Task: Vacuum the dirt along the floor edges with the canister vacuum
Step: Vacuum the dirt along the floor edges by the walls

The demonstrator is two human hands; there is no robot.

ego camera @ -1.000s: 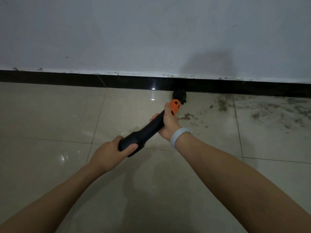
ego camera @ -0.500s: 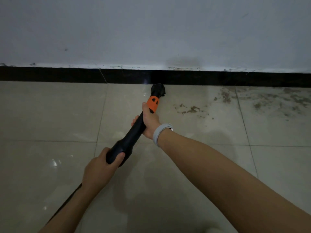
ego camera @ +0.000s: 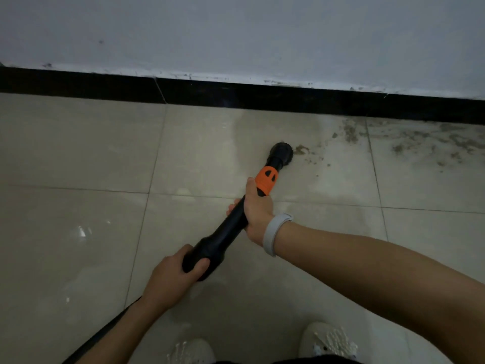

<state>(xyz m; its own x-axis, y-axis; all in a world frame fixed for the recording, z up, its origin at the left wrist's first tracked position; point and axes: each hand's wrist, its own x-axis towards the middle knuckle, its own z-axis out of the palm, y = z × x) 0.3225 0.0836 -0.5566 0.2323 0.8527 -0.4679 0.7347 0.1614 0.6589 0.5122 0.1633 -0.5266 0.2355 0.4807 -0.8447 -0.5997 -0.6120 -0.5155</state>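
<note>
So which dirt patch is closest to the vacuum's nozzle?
The small brown clump lying right beside the black nozzle, on its right. The other patches, like the one by the baseboard and the spread on the next tile, lie farther right.

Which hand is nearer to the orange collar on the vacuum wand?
The right hand: it grips the vacuum wand just below the orange collar. The left hand holds the thick rear end, farther back.

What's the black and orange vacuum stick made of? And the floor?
The vacuum wand looks like hard plastic: smooth, matte black, with an orange molded collar. The floor looks like glazed ceramic tile: glossy, reflecting light, with thin grout lines.
</note>
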